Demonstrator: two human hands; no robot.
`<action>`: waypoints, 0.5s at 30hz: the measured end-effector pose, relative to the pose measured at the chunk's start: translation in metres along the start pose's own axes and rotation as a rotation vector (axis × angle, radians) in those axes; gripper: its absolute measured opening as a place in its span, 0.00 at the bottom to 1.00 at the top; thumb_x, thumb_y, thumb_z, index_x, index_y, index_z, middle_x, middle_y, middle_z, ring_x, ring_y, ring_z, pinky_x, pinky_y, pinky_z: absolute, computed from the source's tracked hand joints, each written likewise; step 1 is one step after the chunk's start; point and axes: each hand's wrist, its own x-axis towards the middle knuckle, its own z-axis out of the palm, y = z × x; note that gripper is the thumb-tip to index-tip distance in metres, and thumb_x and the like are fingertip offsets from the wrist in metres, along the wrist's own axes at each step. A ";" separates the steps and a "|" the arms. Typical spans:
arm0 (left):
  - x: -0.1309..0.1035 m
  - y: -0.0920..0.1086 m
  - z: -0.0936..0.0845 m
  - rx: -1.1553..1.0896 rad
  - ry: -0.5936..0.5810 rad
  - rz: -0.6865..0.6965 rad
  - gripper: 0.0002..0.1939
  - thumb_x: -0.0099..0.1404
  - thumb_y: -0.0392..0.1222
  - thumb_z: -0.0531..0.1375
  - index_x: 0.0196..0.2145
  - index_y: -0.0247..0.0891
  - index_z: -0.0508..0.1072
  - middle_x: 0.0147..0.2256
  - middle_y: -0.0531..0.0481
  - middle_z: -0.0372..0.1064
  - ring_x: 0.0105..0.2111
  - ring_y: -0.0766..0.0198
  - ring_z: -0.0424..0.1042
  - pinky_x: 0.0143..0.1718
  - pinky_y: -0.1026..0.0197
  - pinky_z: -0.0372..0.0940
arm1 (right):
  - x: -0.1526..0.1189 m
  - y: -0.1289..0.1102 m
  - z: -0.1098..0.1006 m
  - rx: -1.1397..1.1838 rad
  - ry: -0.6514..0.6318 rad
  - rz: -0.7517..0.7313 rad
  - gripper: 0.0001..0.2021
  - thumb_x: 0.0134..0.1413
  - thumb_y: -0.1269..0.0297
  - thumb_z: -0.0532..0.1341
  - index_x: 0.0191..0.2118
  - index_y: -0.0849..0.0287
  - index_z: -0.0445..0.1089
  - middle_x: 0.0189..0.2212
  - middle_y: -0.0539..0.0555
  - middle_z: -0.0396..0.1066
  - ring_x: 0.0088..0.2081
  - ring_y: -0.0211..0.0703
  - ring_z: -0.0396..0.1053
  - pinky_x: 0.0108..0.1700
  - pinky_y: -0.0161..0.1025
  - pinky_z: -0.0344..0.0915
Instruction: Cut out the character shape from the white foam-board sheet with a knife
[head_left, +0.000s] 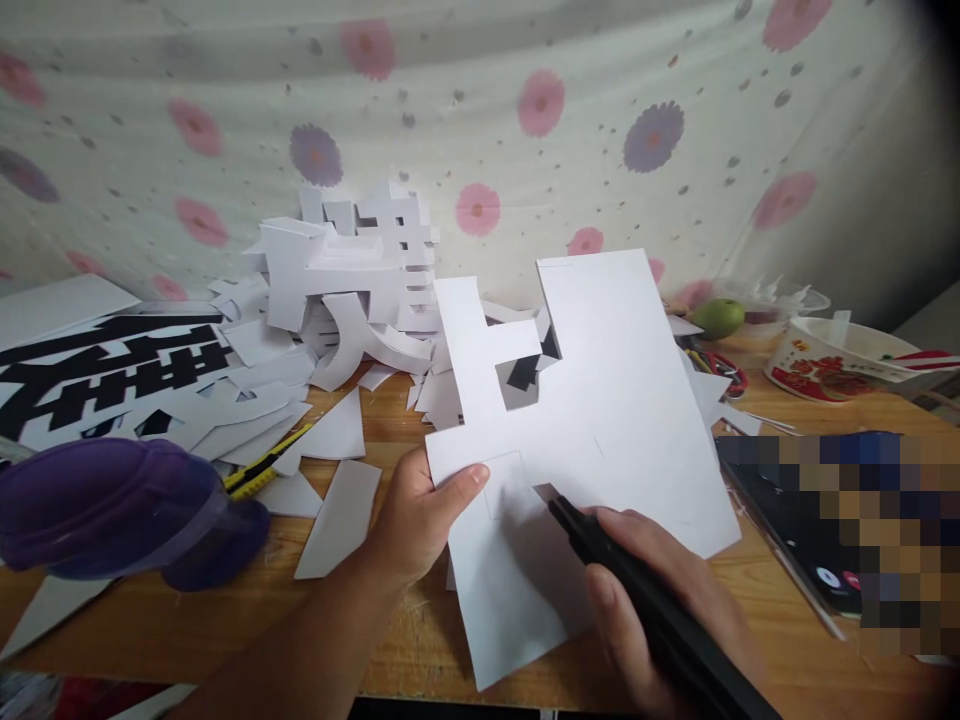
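Note:
My left hand (420, 515) grips a white foam board (615, 420) by its left edge, thumb on top and the fingers hidden beneath. Notches and an opening are cut in the board's upper part, and thin pencil lines mark its face. In my right hand (675, 590) is a black utility knife (637, 580), fingers wrapped round its handle. The blade tip meets or nearly meets the board, just right of a pencilled rectangle; whether it has gone in I cannot tell.
White cut-out shapes (345, 270) are piled behind the board. A yellow cutter (266, 463) lies beside a purple container (105, 510) at left. Black-printed sheets (135, 370) spread behind it. At right are a phone (795, 520), a paper bowl (832, 360) and a green fruit (718, 318).

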 end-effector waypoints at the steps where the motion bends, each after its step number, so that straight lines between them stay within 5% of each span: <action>1: 0.000 0.001 0.000 -0.001 -0.027 -0.005 0.14 0.53 0.45 0.70 0.36 0.36 0.80 0.33 0.45 0.79 0.32 0.57 0.75 0.34 0.59 0.68 | 0.002 0.001 0.001 -0.013 0.006 -0.005 0.08 0.58 0.64 0.59 0.43 0.57 0.68 0.29 0.53 0.77 0.29 0.43 0.78 0.30 0.35 0.77; 15: -0.002 0.003 0.005 -0.047 -0.078 -0.058 0.13 0.51 0.44 0.70 0.34 0.36 0.80 0.33 0.44 0.80 0.30 0.57 0.76 0.32 0.60 0.69 | 0.001 0.005 0.020 0.054 0.070 0.045 0.13 0.55 0.69 0.62 0.47 0.56 0.69 0.27 0.50 0.74 0.27 0.41 0.75 0.24 0.32 0.71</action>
